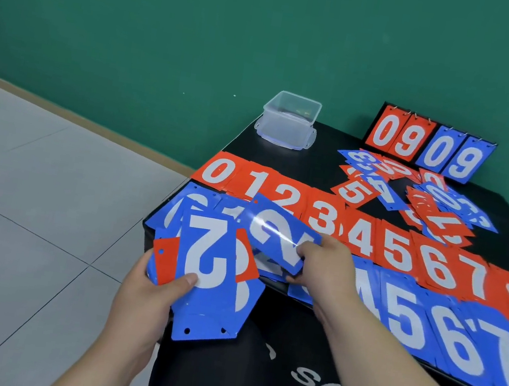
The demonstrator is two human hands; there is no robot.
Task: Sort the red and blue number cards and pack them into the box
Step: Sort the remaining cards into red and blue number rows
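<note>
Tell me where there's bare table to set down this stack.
Bare black tabletop lies between the clear box, the red row and the loose pile. The near side is crowded: the blue row covers it to the edge.

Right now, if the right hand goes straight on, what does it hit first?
Probably the red 1 card in the far row. The right hand, pinching a blue 2 card, points up-left toward it. Depth is unclear, so it might pass above.
</note>
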